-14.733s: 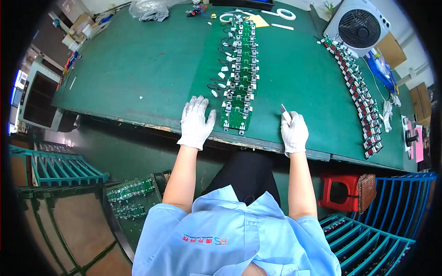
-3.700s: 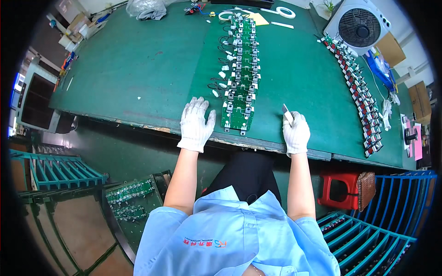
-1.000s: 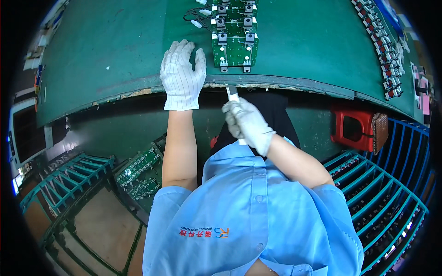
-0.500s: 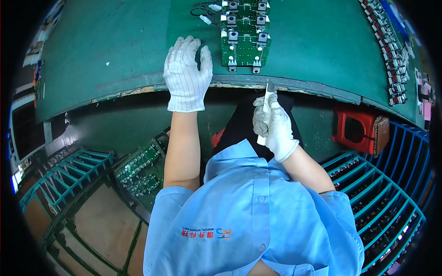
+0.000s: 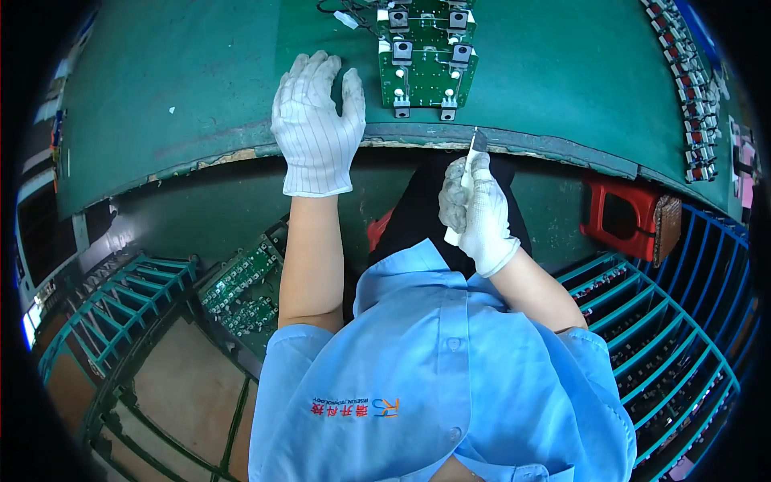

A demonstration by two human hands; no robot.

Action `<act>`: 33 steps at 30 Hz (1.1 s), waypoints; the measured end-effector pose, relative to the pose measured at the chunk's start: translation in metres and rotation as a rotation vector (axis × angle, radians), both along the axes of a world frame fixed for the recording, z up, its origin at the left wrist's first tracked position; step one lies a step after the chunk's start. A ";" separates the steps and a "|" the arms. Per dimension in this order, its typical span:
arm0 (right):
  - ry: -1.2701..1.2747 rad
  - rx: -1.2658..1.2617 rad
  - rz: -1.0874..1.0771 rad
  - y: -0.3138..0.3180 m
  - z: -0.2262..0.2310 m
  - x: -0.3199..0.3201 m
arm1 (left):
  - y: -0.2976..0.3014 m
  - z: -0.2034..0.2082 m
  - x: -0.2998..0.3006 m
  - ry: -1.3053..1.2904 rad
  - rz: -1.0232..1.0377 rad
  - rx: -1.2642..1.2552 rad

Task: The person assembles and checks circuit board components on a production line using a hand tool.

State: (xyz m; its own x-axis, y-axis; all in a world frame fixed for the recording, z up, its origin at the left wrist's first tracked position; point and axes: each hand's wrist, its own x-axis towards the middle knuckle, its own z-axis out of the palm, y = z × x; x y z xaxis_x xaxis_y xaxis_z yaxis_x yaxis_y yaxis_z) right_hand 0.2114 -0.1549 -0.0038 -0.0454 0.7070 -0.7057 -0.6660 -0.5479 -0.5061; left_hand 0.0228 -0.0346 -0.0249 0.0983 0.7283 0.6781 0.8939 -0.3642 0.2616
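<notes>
My left hand [image 5: 317, 128], in a striped white glove, lies palm down on the green tabletop [image 5: 217, 88] at its front edge. Its fingers are stretched out, the thumb apart, and it holds nothing. My right hand [image 5: 484, 215], gloved too, is closed round a utility knife [image 5: 479, 143] just in front of the table edge. The grey blade points up toward the table; most of the white handle is hidden in the fist. Beyond the knife, between my hands, several green circuit boards [image 5: 420, 83] with black tabbed components stand in a column, apart from both hands.
Black wires with a white connector [image 5: 345, 19] lie left of the boards. A row of small red and black parts [image 5: 692, 108] lines the table's right side. Below are a red stool [image 5: 596, 221], teal racks [image 5: 675, 321] and more circuit boards [image 5: 245, 277] at lower left.
My left hand has shifted slightly left and farther onto the table. The knife has turned a little to the right, its blade tip now over the table edge, still in my right hand.
</notes>
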 end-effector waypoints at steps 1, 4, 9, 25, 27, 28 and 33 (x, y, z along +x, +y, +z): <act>0.000 -0.003 -0.002 0.002 -0.002 0.001 | 0.001 -0.002 0.000 0.006 0.005 0.027; 0.128 -0.101 0.258 0.005 -0.008 -0.008 | 0.001 -0.002 0.000 0.026 0.013 0.013; 0.239 -0.076 0.236 0.001 0.001 -0.035 | 0.000 -0.001 -0.001 -0.014 -0.012 0.020; -0.054 -0.080 -0.004 0.003 0.002 -0.004 | -0.001 0.002 0.002 -0.013 0.016 0.025; -0.049 -0.082 -0.010 0.003 0.001 -0.004 | -0.001 0.002 0.003 -0.019 0.013 0.033; -0.042 -0.084 -0.015 0.003 0.001 -0.004 | -0.001 0.002 0.003 -0.023 0.011 0.041; -0.044 -0.010 0.038 0.002 -0.003 -0.003 | -0.002 -0.001 -0.001 -0.096 -0.014 0.065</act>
State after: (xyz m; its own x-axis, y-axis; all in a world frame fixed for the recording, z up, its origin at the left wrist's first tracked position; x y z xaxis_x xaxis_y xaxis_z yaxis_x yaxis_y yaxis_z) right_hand 0.2087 -0.1531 -0.0072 -0.0403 0.6985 -0.7144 -0.6217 -0.5773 -0.5293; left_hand 0.0218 -0.0362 -0.0259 0.0410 0.6812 0.7309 0.8606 -0.3958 0.3206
